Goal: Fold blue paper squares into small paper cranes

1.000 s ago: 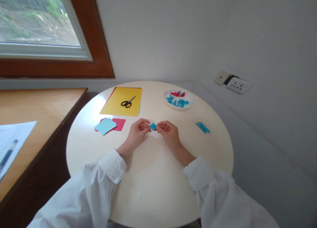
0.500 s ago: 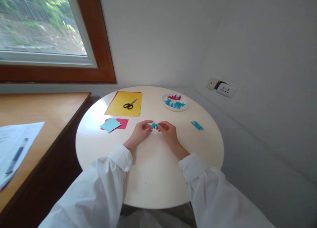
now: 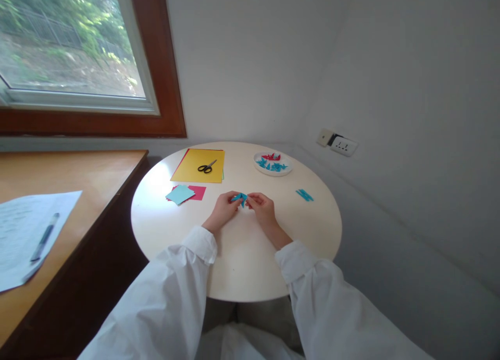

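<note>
Between my hands, over the middle of the round white table, is a small blue folded paper with pointed flaps spread apart. My left hand pinches its left side between thumb and fingers. On the other side, my right hand grips the right edge with thumb and fingertips. The fingers cover parts of the folded paper. A white dish behind my right hand holds several small blue folded paper pieces and some red folded paper.
Black-handled scissors lie on yellow paper sheets at the back left. Nearer are light-blue squares and red paper. Thin blue strips lie at right. A wooden desk at left bears papers and a pen.
The blue paper in my hands has gone from a compact diamond to a shape with spread points. Both hands still hold it. The camera view has shifted slightly.
</note>
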